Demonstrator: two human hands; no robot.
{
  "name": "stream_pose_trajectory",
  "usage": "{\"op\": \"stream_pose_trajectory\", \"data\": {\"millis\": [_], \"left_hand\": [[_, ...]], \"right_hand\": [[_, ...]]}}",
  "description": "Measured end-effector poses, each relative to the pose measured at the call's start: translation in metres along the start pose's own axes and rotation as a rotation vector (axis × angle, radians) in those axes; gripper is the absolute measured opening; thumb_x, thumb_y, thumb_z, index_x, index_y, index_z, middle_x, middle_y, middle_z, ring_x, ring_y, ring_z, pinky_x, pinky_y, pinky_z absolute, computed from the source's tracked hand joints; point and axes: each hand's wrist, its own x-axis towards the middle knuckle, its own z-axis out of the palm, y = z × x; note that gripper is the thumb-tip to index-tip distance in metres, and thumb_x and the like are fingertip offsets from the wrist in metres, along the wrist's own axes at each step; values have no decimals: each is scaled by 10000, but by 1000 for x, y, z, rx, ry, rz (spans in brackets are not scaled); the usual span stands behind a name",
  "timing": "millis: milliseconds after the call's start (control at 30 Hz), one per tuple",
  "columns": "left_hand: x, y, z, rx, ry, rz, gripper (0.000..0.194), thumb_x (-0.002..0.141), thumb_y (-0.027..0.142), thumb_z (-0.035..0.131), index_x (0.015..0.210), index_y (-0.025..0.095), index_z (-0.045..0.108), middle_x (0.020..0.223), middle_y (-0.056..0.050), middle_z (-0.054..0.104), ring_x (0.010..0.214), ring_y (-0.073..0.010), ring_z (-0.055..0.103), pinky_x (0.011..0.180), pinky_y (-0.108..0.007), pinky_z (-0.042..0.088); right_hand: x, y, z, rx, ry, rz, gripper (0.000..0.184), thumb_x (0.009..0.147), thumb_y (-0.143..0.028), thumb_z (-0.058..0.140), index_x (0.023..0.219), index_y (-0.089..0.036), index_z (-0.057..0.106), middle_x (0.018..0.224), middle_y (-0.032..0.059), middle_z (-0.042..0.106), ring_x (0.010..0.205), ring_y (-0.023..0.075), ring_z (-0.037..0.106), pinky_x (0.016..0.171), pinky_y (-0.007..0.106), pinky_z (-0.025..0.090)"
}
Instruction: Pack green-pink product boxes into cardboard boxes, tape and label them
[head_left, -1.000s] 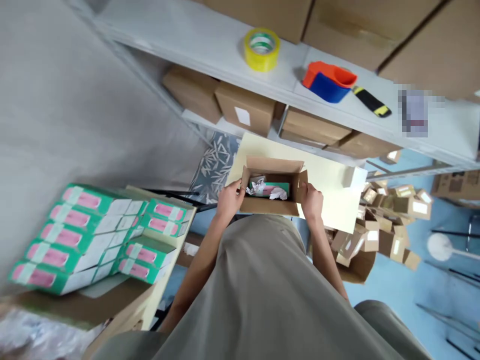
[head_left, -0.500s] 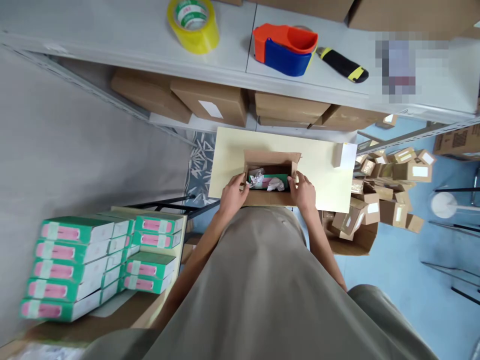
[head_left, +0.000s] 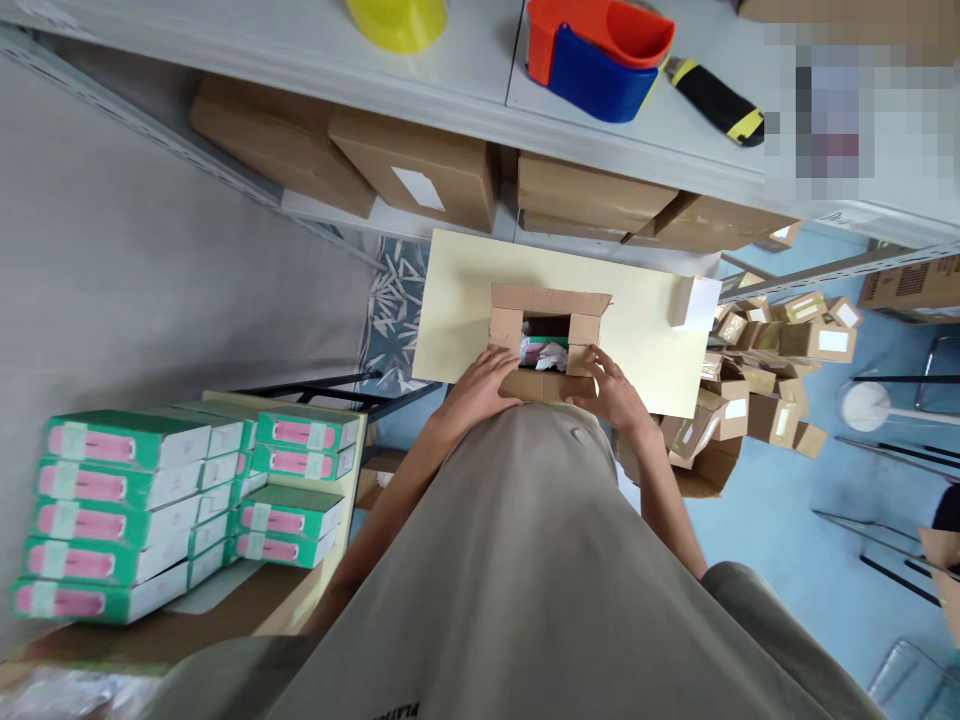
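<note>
A small cardboard box (head_left: 551, 300) stands on the pale board in front of me, its far flap raised and both side flaps folded inward. Between the flaps show crumpled white paper (head_left: 553, 356) and part of a green and pink box (head_left: 534, 346). My left hand (head_left: 481, 388) grips the near left corner, fingers on the side flap and thumb at the near flap (head_left: 547, 386). On the near right corner, my right hand (head_left: 616, 396) has its fingers against the right flap and its thumb at the near flap.
The pale board (head_left: 465, 280) carries a white box (head_left: 696, 302) at its right end. Green and pink boxes (head_left: 90, 487) are stacked at left. A shelf above holds an orange and blue tape dispenser (head_left: 600, 75), a utility knife (head_left: 716, 100) and yellow tape (head_left: 401, 20). Small cartons (head_left: 780, 415) lie at right.
The two side flaps have been folded in over the contents, narrowing the opening. Both hands have shifted slightly towards me along the box's near corners. My view has tilted down a little.
</note>
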Motion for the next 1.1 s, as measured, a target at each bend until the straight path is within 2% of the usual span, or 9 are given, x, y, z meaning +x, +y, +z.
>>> {"op": "stream_pose_trajectory", "data": {"millis": [67, 167, 433, 633, 733, 800, 900, 1000, 1100], "left_hand": [[2, -2, 1, -9, -5, 14, 789, 898, 386, 902, 1624, 220, 641, 1751, -140, 561, 1699, -405, 411, 1433, -587, 337], [2, -3, 1, -34, 4, 10, 748, 918, 323, 864, 1626, 242, 639, 1744, -125, 571, 1697, -394, 421, 1433, -594, 341], [1, -4, -10, -76, 1, 2, 775, 844, 338, 948, 1570, 245, 690, 1707, -127, 601, 1668, -401, 462, 1414, -569, 392], [6, 0, -18, -118, 66, -6, 598, 970, 349, 806, 1547, 225, 707, 1654, -128, 659, 1615, -372, 552, 1359, -512, 472], [18, -2, -18, -147, 118, -80, 510, 1087, 426, 671, 1551, 214, 690, 1594, -144, 704, 1483, -350, 678, 1270, -479, 552], [31, -7, -15, -128, 219, -159, 561, 1103, 404, 654, 1623, 197, 613, 1623, -182, 665, 1483, -358, 679, 1263, -484, 552], [52, -20, -12, -80, 413, -258, 935, 996, 281, 794, 1796, 155, 327, 1769, -274, 461, 1656, -412, 501, 1343, -530, 467], [66, -33, -14, -80, 488, -231, 1292, 884, 232, 907, 1853, 177, 54, 1879, -296, 248, 1771, -426, 283, 1429, -567, 332], [68, -41, -16, -90, 451, -118, 1368, 864, 208, 910, 1856, 235, -31, 1916, -252, 193, 1790, -402, 238, 1456, -572, 268]], "right_hand": [[-2, 1, -1, -25, -40, -7, 874, 868, -378, 942, 1668, -288, 601, 1902, 132, 314, 1666, 456, 474, 1273, 629, 571], [-3, 4, -3, -68, -80, -30, 954, 846, -331, 962, 1709, -282, 561, 1922, 139, 255, 1682, 474, 448, 1323, 651, 517], [-5, 5, -11, -89, -162, -49, 679, 972, -414, 838, 1614, -278, 665, 1942, 75, 211, 1614, 456, 557, 1265, 606, 577], [-3, 12, -14, 19, -22, -114, 515, 1111, -480, 645, 1575, -260, 688, 1860, 98, 431, 1498, 375, 686, 1209, 512, 612], [13, 13, -9, 68, 106, -75, 436, 1166, -514, 527, 1387, -231, 776, 1589, 143, 721, 1366, 338, 763, 1154, 465, 617], [30, 12, 0, 61, 204, 37, 456, 1155, -535, 527, 1340, -194, 766, 1436, 174, 772, 1165, 325, 818, 1045, 464, 646], [60, 14, 12, 133, 331, 165, 639, 1099, -532, 583, 1606, -143, 580, 1589, 258, 625, 1051, 309, 811, 931, 480, 670], [80, 20, 14, 270, 382, 111, 1002, 1041, -519, 657, 1848, -174, 175, 1818, 310, 357, 1391, 365, 710, 1050, 522, 661], [88, 28, 7, 295, 366, -13, 1218, 987, -476, 727, 1870, -218, -71, 1930, 249, 134, 1681, 386, 455, 1251, 584, 550]]}}
